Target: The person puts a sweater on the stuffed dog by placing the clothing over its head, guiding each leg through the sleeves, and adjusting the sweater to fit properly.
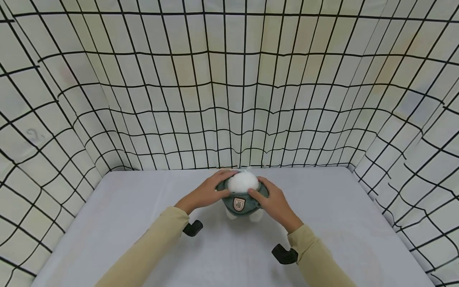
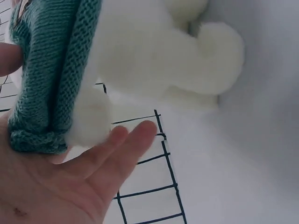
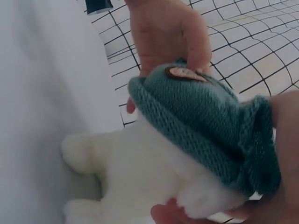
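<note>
A small white plush toy animal [image 1: 244,184] wearing a teal knitted sweater [image 1: 241,201] with an oval shield-shaped badge [image 1: 238,204] sits on the pale grey desk [image 1: 118,223], near the middle of its far edge, held between two hands. The left hand [image 1: 207,192] grips the toy's left side, thumb curled on the sweater near the badge and fingers reaching round the far side; in the left wrist view those fingers [image 2: 122,154] lie fairly straight under the rolled knit hem [image 2: 32,140]. The right hand [image 1: 273,204] clamps the sweater on the other side, thumb pressing the knit close to the badge and fingers wrapped behind. In the right wrist view the sweater is bunched up towards the top of the toy, leaving the white body and stubby legs [image 3: 79,154] bare below. The likely risks, as a judgement: the stretchy knit could slip from either grip or catch on a limb, or the soft, light toy could tip or slide on the smooth desk if one hand pulls harder than the other. Around it, both arms wear beige sleeves [image 1: 150,243], each with a black wrist-mounted camera bracket [image 1: 193,228]. White fabric walls with a black grid pattern [image 1: 229,87] enclose the desk's far, left and right edges; the far wall stands close behind the toy, limiting room to push it away.
</note>
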A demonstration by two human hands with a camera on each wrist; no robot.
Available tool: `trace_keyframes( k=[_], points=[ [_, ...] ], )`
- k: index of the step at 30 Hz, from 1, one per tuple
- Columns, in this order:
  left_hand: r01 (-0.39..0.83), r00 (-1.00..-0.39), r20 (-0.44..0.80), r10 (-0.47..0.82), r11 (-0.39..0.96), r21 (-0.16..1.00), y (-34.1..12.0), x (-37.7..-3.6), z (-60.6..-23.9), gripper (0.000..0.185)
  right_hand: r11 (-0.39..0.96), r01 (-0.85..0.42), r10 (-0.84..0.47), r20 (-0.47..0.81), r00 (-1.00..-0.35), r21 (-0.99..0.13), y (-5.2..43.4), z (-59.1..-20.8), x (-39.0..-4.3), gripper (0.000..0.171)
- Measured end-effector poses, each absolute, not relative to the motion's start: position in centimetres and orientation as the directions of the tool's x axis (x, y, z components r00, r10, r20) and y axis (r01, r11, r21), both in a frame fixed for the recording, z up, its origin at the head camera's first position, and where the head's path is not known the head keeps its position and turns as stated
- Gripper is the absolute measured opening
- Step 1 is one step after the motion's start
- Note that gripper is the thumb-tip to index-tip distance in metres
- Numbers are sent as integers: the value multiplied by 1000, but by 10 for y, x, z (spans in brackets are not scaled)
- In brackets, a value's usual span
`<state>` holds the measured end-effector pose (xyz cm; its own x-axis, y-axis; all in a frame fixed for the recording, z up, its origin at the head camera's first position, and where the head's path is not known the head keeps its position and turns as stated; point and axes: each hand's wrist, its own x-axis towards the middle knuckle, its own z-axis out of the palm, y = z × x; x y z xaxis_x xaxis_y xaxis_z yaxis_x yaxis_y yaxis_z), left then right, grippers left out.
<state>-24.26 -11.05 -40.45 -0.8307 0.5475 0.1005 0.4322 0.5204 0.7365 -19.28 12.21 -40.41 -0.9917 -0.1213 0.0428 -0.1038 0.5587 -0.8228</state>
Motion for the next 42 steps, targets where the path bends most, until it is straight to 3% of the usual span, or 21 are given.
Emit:
trace_keyframes(
  k=[5,10,17,27,33,38,42],
  points=[
    [257,-832,-42,553,452,854,-111,-239,-405,61,435,33,-146,-107,-983,-900,120,-403,-191,58],
    [79,-801,-112,589,289,954,-108,-239,-409,67,177,106,-211,-143,-967,-978,118,-405,-191,55],
    [15,-814,-100,573,192,981,-105,-240,-417,73,15,145,-194,-145,-970,-989,115,-409,-191,61],
    [-30,-897,-73,435,106,994,-88,-232,-423,74,-15,134,-120,-131,-984,-991,103,-416,-188,69],
    [-80,-885,-96,456,53,995,-87,-232,-425,78,20,64,-110,-66,-992,-998,109,-425,-189,72],
    [-36,-879,-104,466,153,988,-95,-235,-420,67,152,43,-105,-59,-993,-987,113,-423,-189,66],
    [-52,-873,-152,463,222,974,-99,-235,-411,60,136,76,-158,-97,-983,-988,114,-415,-186,65]
  ],
)
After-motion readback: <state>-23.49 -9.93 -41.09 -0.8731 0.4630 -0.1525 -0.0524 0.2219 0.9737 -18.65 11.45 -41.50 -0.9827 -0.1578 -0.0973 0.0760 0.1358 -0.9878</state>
